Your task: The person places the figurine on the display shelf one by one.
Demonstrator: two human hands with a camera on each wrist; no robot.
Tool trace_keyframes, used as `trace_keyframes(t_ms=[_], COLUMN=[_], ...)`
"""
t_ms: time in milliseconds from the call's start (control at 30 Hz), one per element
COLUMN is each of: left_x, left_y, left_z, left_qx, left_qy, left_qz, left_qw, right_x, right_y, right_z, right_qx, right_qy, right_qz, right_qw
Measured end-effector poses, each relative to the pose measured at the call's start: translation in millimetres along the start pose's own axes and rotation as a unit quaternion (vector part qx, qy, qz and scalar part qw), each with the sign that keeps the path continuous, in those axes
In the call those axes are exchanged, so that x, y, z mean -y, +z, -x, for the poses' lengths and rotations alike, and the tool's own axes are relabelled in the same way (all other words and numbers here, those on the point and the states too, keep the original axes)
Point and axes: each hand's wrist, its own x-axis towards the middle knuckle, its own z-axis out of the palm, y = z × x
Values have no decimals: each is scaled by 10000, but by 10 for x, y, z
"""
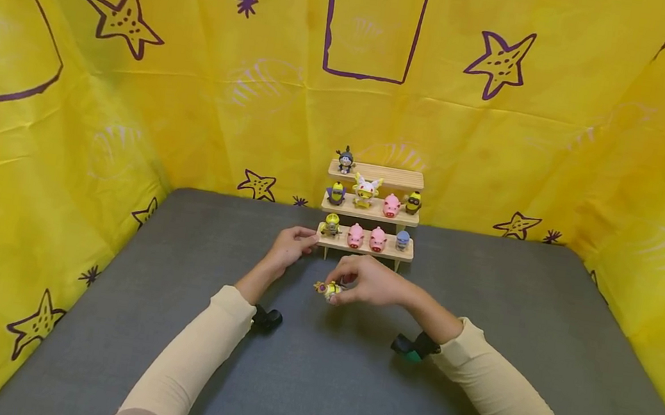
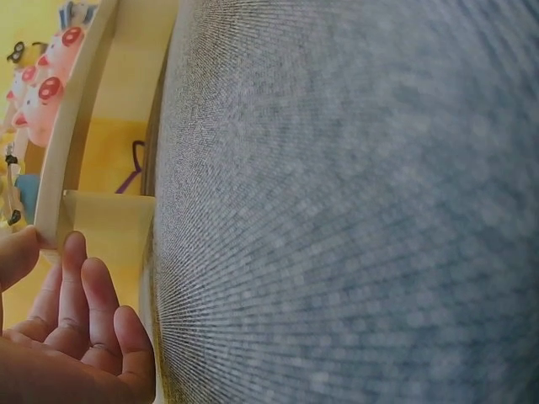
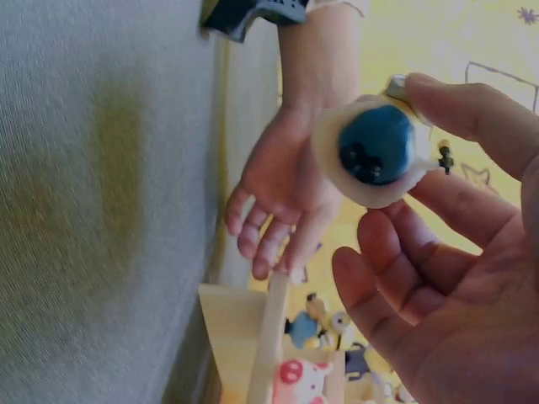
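Observation:
A three-tier wooden display stand [image 1: 368,244] holds small figurines. My left hand [image 1: 291,248] pinches the left end of its bottom tier, thumb above and fingers below, as the left wrist view shows. In front of the stand, my right hand [image 1: 370,280] holds a small yellow-and-white figurine [image 1: 332,291] between thumb and fingers, above the table. The figurine lies sideways in the grip, its gold top pointing left. Its blue-and-white underside [image 3: 376,147] faces the right wrist camera. Near my left hand, a yellow figurine [image 1: 332,224] stands on the bottom tier.
Two pink pigs [image 1: 356,236] and a blue-grey figurine [image 1: 402,240] share the bottom tier. On the middle tier are a white-eared figurine [image 1: 366,191], another pig [image 1: 391,205] and others. A dark figurine [image 1: 346,160] stands top left. Yellow cloth [image 1: 198,78] surrounds the grey table [image 1: 309,387].

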Motion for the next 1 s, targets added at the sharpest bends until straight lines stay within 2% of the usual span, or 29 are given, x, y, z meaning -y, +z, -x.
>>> trace_keyframes(t_ms=[167, 533, 667, 833, 1000], left_x=[2, -1, -9, -15, -6], left_y=[17, 14, 8, 15, 15], left_z=[-13, -35, -24, -29, -37], left_qx=[-8, 4, 20, 34, 28], left_qy=[-12, -50, -58, -74, -123], left_qz=[18, 45, 43, 41, 35], left_qw=[10000, 10000, 10000, 10000, 9999], right_x=[-4, -1, 31, 60, 75], right_y=[-153, -380, -488, -619, -735], right_z=[-4, -12, -26, -52, -98], right_qx=[-320, -822, -970, -1098, -1173], right_qy=[390, 697, 895, 1101, 1073], right_qz=[-568, -1111, -1147, -931, -1074], right_qw=[9971, 9880, 9846, 9834, 9814])
